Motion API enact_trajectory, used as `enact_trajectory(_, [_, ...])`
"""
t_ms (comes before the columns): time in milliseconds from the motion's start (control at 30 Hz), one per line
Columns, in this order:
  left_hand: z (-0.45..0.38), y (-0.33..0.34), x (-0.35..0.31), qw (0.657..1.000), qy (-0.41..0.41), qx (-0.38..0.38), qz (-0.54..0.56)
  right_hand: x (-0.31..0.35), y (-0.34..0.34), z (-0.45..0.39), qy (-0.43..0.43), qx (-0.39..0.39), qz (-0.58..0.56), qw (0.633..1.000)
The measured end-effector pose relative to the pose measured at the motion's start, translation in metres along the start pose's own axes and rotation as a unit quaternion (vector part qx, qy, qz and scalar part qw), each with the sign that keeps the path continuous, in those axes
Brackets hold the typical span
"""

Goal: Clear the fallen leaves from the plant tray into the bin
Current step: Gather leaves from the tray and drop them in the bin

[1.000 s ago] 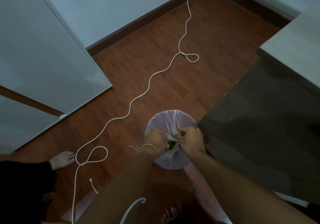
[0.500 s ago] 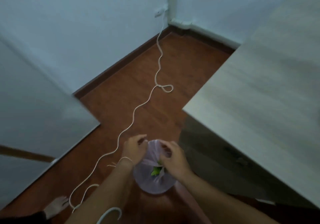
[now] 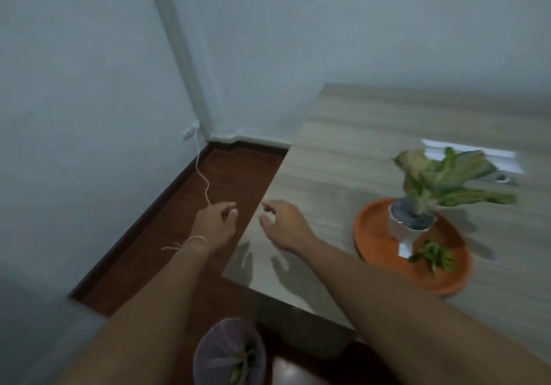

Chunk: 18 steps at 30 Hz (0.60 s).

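Pale wood-grain desk (image 3: 372,134) carries an orange tray (image 3: 374,235) with green fallen leaves (image 3: 433,255) beside its white pot (image 3: 407,229). Left of the tray, left hand (image 3: 214,223) and right hand (image 3: 284,226) hover empty, grip released (fingers loosely curled). More leaves lie in the lilac-lined bin (image 3: 229,352), on the floor below the desk.

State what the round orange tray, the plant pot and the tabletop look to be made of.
Tray: likely matte plastic or terracotta; flat, even orange, no glare. Plant pot: probably glazed ceramic, smooth white; blur leaves it open. Tabletop: pale wood-grain laminate, streaked and faintly reflective.
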State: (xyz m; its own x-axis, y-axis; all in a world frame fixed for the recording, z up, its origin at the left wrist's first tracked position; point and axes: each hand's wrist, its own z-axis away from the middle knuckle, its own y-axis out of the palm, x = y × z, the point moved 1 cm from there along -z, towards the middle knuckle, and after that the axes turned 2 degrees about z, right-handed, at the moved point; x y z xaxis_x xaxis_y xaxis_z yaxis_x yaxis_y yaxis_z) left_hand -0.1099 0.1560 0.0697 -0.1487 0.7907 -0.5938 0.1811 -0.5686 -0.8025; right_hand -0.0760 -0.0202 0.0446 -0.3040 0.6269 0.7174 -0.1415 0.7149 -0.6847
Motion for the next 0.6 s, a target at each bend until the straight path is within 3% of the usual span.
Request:
enact_trajectory(233, [-0.028, 0.051, -0.133, 0.987, 0.134, 0.091, -0.001, -0.086, -0.143, 0.008, 0.083, -0.059, 0.086, 0.991])
enact_trajectory(500, [0.001, 0.145, -0.206, 0.948, 0.209, 0.238, -0.025, -0.142, -0.207, 0.079, 0.150, -0.083, -0.019, 0.985])
enact_trajectory(600, [0.014, 0.173, -0.216, 0.935, 0.219, 0.274, -0.048, -0.164, -0.223, 0.109, 0.151, -0.106, 0.056, 0.981])
